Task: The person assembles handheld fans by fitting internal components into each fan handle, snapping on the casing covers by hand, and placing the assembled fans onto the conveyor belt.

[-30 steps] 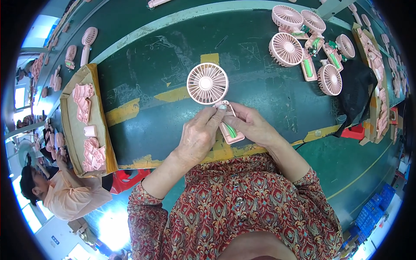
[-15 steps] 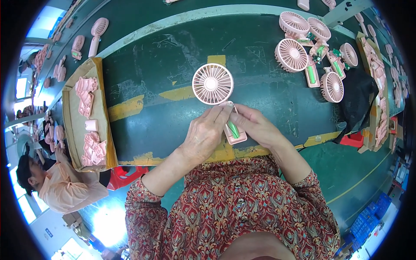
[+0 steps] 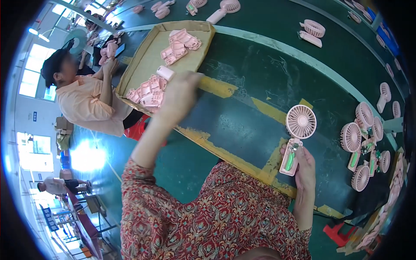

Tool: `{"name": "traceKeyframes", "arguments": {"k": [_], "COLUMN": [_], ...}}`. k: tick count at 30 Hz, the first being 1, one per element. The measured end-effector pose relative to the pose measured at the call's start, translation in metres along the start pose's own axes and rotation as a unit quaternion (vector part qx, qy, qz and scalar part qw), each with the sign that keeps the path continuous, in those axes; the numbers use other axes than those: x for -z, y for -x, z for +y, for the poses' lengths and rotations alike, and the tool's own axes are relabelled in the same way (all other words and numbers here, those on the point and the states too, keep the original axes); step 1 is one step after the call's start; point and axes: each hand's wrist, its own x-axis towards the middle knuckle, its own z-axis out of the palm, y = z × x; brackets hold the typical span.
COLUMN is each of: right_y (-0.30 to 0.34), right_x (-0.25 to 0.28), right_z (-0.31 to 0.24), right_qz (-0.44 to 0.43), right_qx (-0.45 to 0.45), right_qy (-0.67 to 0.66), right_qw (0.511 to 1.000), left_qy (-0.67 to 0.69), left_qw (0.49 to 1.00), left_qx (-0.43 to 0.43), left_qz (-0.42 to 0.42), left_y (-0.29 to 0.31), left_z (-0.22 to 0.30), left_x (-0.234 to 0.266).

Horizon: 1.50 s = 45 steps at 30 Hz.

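Observation:
My right hand (image 3: 306,167) is closed around the handle of a pink handheld fan (image 3: 300,122). The handle lies uncovered, showing a green battery (image 3: 290,161) and a small circuit board above it. My left hand (image 3: 180,95) is smeared by motion over the right edge of a cardboard tray (image 3: 130,73), so its fingers cannot be made out. In that tray lie pink plastic housing pieces (image 3: 149,92) in two heaps, and a single smooth pink cover (image 3: 165,73) lies between them, close to the hand.
Several open pink fans (image 3: 351,138) with green batteries are bunched at the right of the green table (image 3: 225,117). Beyond a pale rail, more fan parts (image 3: 313,28) lie on a green surface. A person (image 3: 86,97) sits at the left. A red stool (image 3: 340,235) stands at lower right.
My left hand has left the fan and swung left to the tray. The fan stays in my right hand. The whole view has turned toward the left.

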Motion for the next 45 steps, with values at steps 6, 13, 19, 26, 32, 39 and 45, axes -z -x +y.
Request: {"name": "traceKeyframes", "arguments": {"k": [6, 13, 19, 26, 32, 39, 45], "right_y": [-0.001, -0.003, -0.001, 0.0, 0.002, -0.014, -0.011], "right_x": [0.001, 0.0, -0.003, -0.001, 0.001, -0.011, -0.004], "right_z": [0.0, -0.002, -0.003, -0.001, 0.001, 0.003, 0.009], "right_qz": [0.002, -0.005, 0.014, -0.01, 0.009, -0.005, -0.009], "right_qx": [0.018, 0.025, 0.023, 0.012, 0.024, 0.018, 0.038], "right_qy": [-0.017, -0.006, -0.013, -0.031, -0.057, -0.076, -0.088], "right_qw": [1.0, 1.0, 1.0, 0.999, 0.998, 0.997, 0.995], "left_qy": [-0.102, 0.072, 0.119, 0.026, -0.054, 0.079, 0.17], "left_qw": [0.937, 0.921, 0.974, 0.959, 0.975, 0.981, 0.977], "left_qx": [0.203, 0.264, 0.188, 0.282, 0.138, -0.127, -0.131], "left_qz": [-0.266, -0.277, -0.036, 0.0, 0.165, 0.126, -0.014], "left_y": [0.035, 0.052, -0.001, -0.059, -0.078, -0.037, -0.011], "left_z": [-0.099, -0.172, -0.172, -0.159, -0.124, 0.057, 0.135], "left_x": [0.057, 0.003, -0.057, -0.043, -0.028, -0.062, -0.091]}}
